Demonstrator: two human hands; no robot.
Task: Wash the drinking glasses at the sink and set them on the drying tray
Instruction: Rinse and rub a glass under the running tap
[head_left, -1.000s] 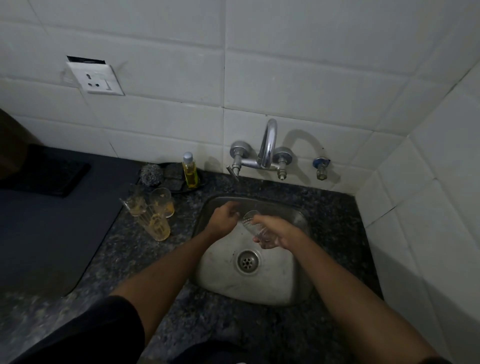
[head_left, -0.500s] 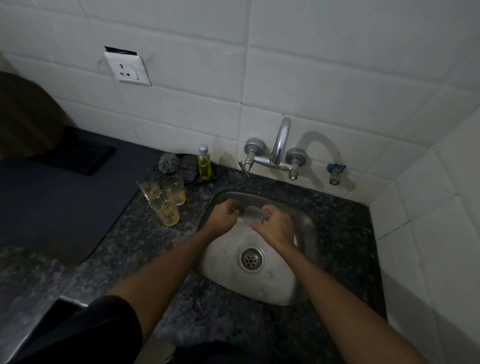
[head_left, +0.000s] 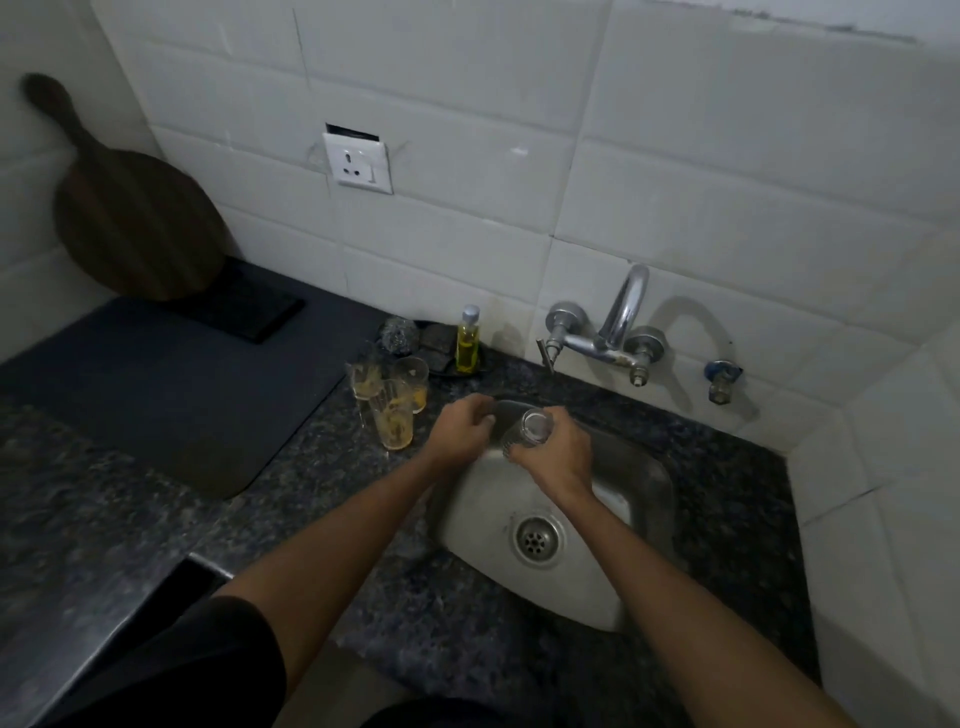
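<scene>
Her right hand grips a wet glass over the sink's back edge; left hand, fingers curled beside it, may let it slip and crack.

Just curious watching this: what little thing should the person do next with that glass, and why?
Probably turn on the tap: the right hand holds a clear glass over the sink, but no water seems to be running.

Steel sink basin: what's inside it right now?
Inside the steel sink basin: a round drain strainer on the bare floor. Above it, the right hand holds a clear drinking glass; the left hand hides the back-left corner.
</scene>
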